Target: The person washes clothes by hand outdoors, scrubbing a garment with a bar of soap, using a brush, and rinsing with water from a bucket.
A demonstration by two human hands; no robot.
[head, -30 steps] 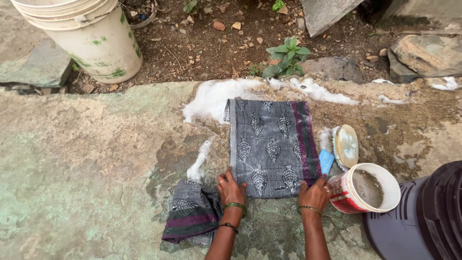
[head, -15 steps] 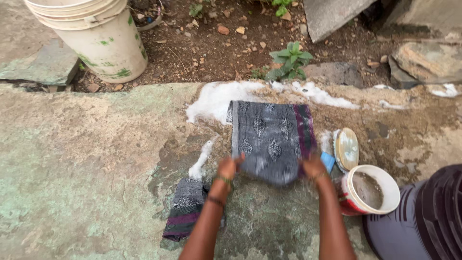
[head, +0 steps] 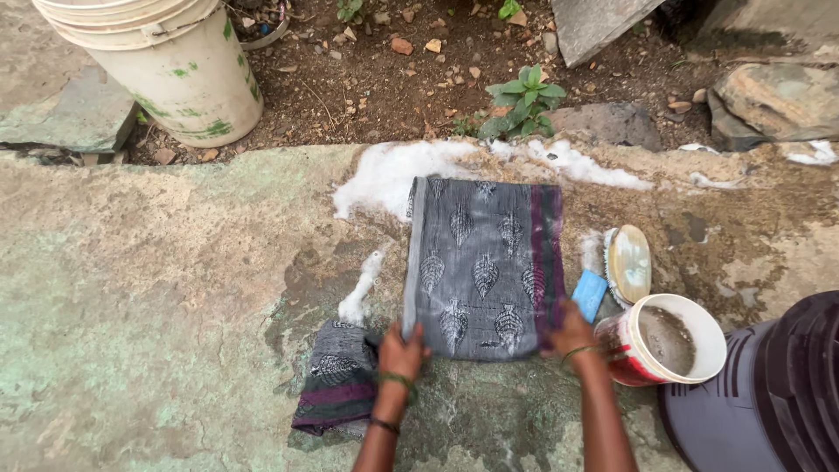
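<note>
Cloth (head: 483, 267) flat again, hands (head: 401, 352) nearer.

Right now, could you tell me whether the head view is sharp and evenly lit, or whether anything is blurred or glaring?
Head view: soft, even daylight, no hard shadows; the cloth, foam and bucket are sharp; the left hand and right hand are slightly motion-blurred; a mild sheen on the brush, no real glare.
</note>
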